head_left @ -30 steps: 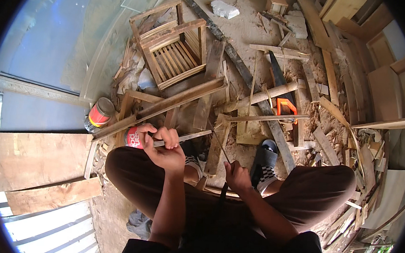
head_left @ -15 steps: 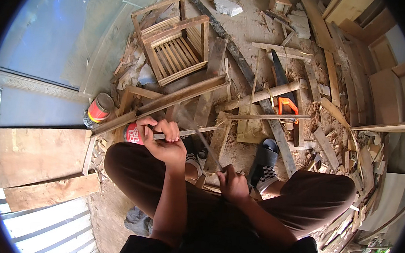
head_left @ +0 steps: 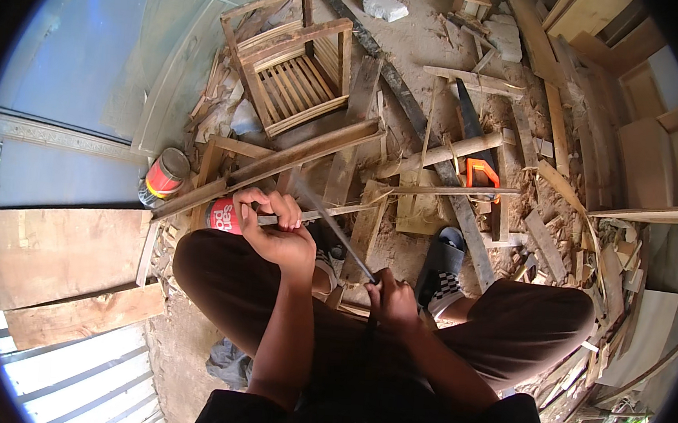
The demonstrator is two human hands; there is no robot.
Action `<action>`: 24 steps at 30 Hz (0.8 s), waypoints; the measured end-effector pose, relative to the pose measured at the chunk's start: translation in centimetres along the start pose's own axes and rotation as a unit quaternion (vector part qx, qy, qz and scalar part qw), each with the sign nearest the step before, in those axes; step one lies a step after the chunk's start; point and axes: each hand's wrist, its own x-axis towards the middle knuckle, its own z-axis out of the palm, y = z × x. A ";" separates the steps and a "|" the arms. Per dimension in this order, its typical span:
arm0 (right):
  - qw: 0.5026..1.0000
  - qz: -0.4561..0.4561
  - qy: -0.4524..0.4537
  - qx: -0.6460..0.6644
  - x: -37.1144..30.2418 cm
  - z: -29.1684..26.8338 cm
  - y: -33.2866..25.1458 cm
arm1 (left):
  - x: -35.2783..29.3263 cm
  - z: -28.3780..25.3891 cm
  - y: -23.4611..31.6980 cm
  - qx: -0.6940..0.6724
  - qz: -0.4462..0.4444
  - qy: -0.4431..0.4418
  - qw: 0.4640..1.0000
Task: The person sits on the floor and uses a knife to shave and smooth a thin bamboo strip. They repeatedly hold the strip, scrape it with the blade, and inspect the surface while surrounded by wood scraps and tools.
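Note:
Closed around one end of a thin wooden strip (head_left: 334, 213) is my left hand (head_left: 278, 235), its fingers curled over the wood. Below and to the right, my right hand (head_left: 393, 298) grips the handle end of a knife (head_left: 337, 233) with a long, narrow blade. The blade slants up and left across the strip, and its tip is blurred. Whether blade and strip touch, I cannot tell. Just behind my left hand stands a red can (head_left: 222, 214), partly covered by it.
A slatted wooden frame (head_left: 293, 75) stands far left. A long wooden beam (head_left: 303, 155) lies before it, near another can (head_left: 169, 173). An orange-handled saw (head_left: 481, 174) rests among wood scraps at right. Plywood sheets (head_left: 61, 255) lie at left.
The knife's blade has shifted slightly, and my right hand has moved a little up. My left hand stays on the strip, with a small shift of its fingers.

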 end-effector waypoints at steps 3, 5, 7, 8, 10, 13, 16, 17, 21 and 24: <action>0.977 0.202 0.036 -0.057 0.6 4.3 9.0 | 0.0 -0.7 -0.3 -0.038 -0.007 0.034 0.999; 0.976 0.079 0.066 -0.191 1.0 3.1 8.1 | 0.7 -1.1 -0.2 -0.026 0.000 0.037 0.999; 0.983 0.020 0.047 -0.177 0.8 3.1 6.2 | 0.7 -1.6 -0.1 -0.017 0.011 0.042 0.999; 0.993 0.097 0.012 -0.063 0.8 1.6 3.8 | 0.6 -0.9 -0.1 -0.026 0.008 0.045 0.999; 0.998 0.043 0.027 -0.019 0.3 1.2 3.1 | 0.4 -0.4 -0.3 -0.017 0.007 0.024 1.000; 0.991 0.127 0.015 -0.041 0.4 2.7 5.7 | 0.4 -0.4 -0.3 -0.017 -0.004 0.032 0.999; 0.979 0.187 0.036 -0.078 1.3 2.1 7.5 | 0.6 -1.1 0.0 -0.033 -0.004 0.047 0.998; 0.986 0.149 0.035 -0.068 1.4 2.2 7.1 | 0.8 -1.2 -0.1 -0.030 0.004 0.045 0.999; 0.998 0.043 0.047 -0.010 0.4 2.3 5.0 | 0.5 -0.8 -0.5 -0.023 0.011 0.039 0.999; 0.994 0.100 0.042 -0.030 0.5 3.5 7.1 | 0.4 -0.5 -0.5 -0.033 -0.004 0.034 0.999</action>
